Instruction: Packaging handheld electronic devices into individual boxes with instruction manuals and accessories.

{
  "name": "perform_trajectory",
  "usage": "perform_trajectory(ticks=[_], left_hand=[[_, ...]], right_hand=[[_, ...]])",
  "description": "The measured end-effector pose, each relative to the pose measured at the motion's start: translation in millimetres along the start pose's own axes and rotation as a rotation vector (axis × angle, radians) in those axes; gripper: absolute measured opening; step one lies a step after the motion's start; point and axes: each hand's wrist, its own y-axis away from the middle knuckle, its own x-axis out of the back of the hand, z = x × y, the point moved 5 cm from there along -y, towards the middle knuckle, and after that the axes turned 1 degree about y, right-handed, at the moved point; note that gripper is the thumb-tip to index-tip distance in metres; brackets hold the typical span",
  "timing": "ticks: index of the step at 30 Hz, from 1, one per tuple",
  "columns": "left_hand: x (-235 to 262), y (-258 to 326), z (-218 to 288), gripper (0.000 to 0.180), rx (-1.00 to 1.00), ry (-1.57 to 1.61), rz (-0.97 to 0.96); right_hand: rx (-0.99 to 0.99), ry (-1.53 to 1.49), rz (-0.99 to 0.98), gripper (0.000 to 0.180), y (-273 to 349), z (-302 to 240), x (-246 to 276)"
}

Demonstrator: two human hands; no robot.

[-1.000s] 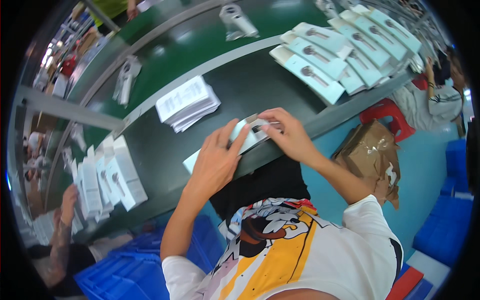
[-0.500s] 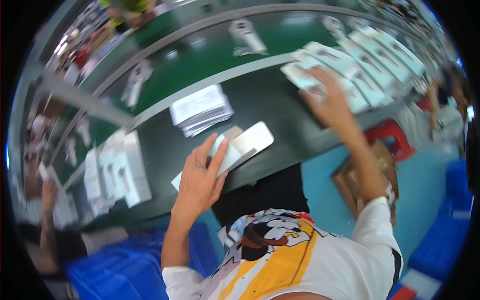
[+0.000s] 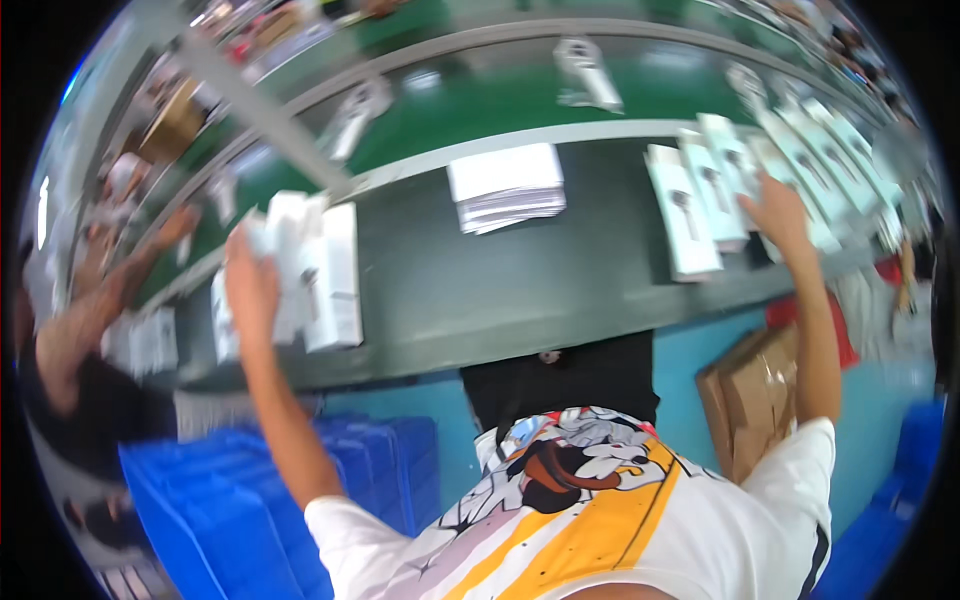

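Observation:
Slim white cartons stand in a row at the left end of the bench. My left hand is at the far-left ones, its blurred fingers closed around the upper part of a carton. Pale mint cartons with a dark printed picture lean side by side on the right. Among these, my right hand has thumb and fingers closed on a carton, partly covering it. A stack of folded white paper sheets lies between the two groups, apart from both hands.
Beyond the bench runs a green conveyor carrying bagged items. A metal post rises at the left. Blue bins stand below left, a brown cardboard box below right. Another person's arm reaches in at far left.
My left hand has gone from the open carton at mid-bench to the left row; that carton is gone from the middle. My right hand has shifted among the right cartons, several now standing separated.

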Motion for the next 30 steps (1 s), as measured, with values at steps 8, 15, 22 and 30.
perform_trajectory(ticks=[8, 15, 22, 30], left_hand=[[6, -17, 198, 0.046, -0.022, 0.763, -0.111], [-26, 50, 428, 0.079, -0.793, 0.828, -0.429], [-57, 27, 480, 0.068, -0.896, 0.83, -0.323], [-61, 2, 489, 0.052, -0.721, 0.731, -0.259]], right_hand=[[-0.051, -0.033, 0.01, 0.043, 53, -2, -2], [-0.136, -0.261, 0.164, 0.046, 72, -37, -6], [-0.025, -0.439, 0.63, 0.047, 96, -24, -34], [0.181, -0.743, 0.774, 0.028, 143, 25, 3]])
